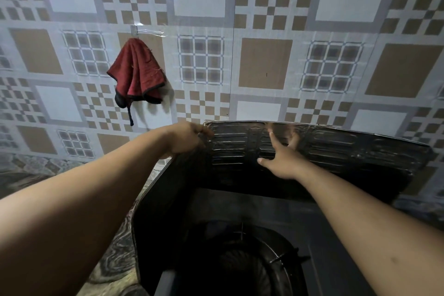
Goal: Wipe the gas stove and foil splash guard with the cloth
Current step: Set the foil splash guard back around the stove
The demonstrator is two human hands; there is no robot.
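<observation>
I see the foil splash guard (312, 149) standing upright around the back and left side of the gas stove (252, 269), bent at a corner, presumably so that it shields the tiled wall (264, 62) from spatter; its embossed surface looks dark and soiled. The stove sits low in my view, its burner ring and pan supports showing dimly, on a marbled table (113, 255). The cloth (138, 72), red with a dark edge, hangs from a small hook on the wall up to the left, well apart from both hands, so I judge the wiping itself is not under way at this moment and the cloth has yet to be fetched. My left hand (186, 138) is at the top left corner of the guard, its fingers curled over the upper edge where the two panels meet, gripping it; I take this as a steadying hold, since thin foil would flex or tip under any push. My right hand (282, 158) is spread wide, thumb out to the left and fingers straight, reaching against the inner face of the back panel. The fingertips are blurred, so I cannot tell how firmly they press, only that they appear to touch the foil. It holds nothing. Both arms reach forward over the stove.
</observation>
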